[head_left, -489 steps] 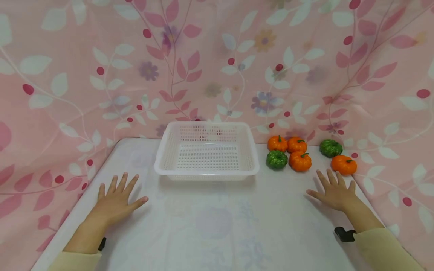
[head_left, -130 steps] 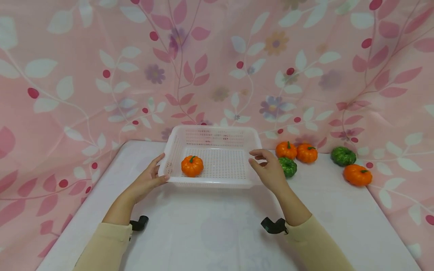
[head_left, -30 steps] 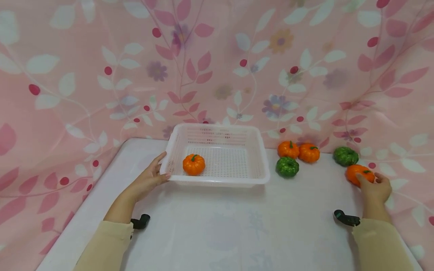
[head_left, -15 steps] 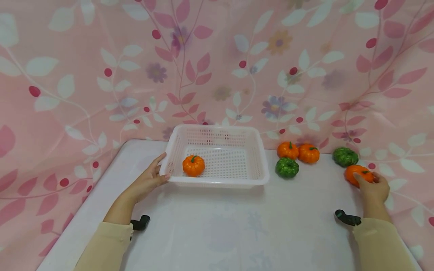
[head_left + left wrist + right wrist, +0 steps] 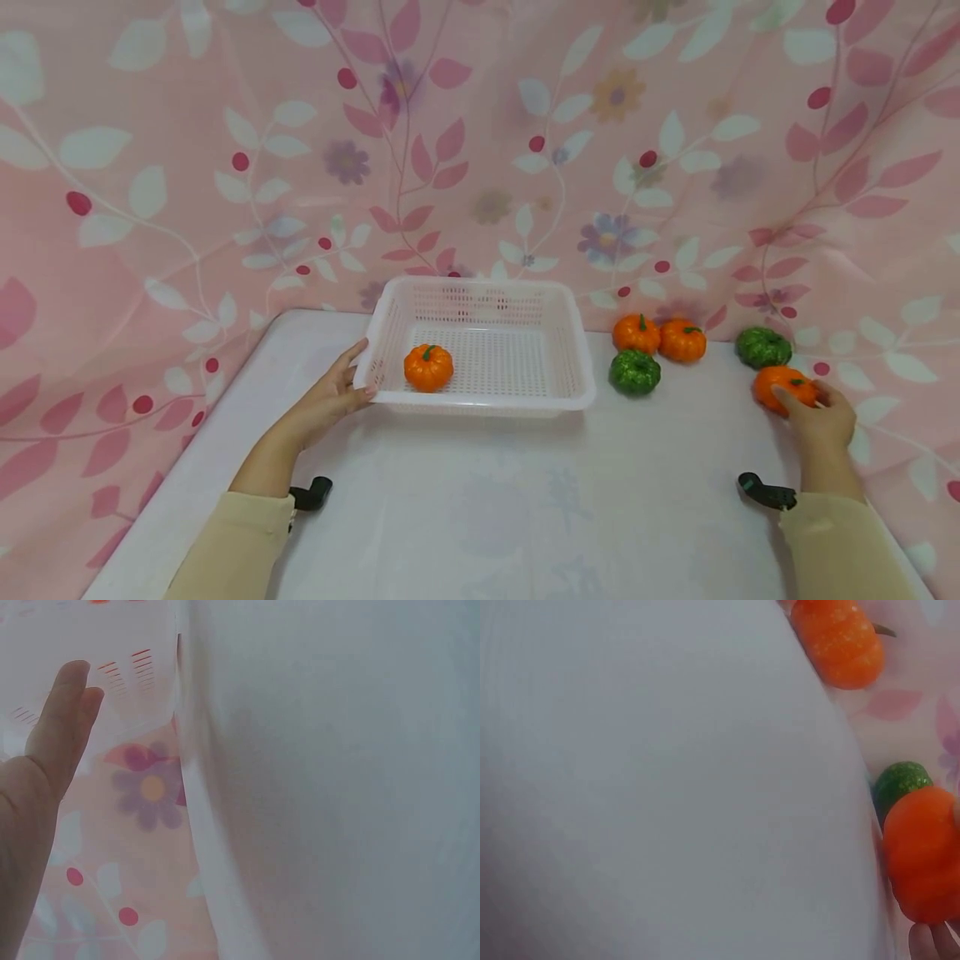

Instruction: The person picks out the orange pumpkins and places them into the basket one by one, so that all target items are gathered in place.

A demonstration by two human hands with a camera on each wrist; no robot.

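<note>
My left hand (image 5: 322, 408) rests against the left end of the white plastic basket (image 5: 480, 404), thumb at the front corner rim. In the left wrist view its straight fingers (image 5: 64, 709) lie along the slotted basket wall (image 5: 127, 645). One small orange pumpkin (image 5: 428, 368) sits inside, at the front left. Far to the right, my right hand (image 5: 825, 425) grips another orange pumpkin (image 5: 776, 392), thumb in front, fingers partly hidden behind. In the right wrist view that pumpkin (image 5: 922, 855) overlaps a green pumpkin (image 5: 900, 784).
Two orange pumpkins (image 5: 660, 337) and a green one (image 5: 635, 372) stand close together right of the basket. Another green pumpkin (image 5: 762, 347) is just behind the gripped one. A pink floral cloth (image 5: 480, 167) hangs behind the white-covered table (image 5: 480, 500).
Earliest, both hands lay spread on the table; an orange pumpkin has since entered the basket. Over the last second, my right hand and its pumpkin shifted slightly left; my left hand stayed.
</note>
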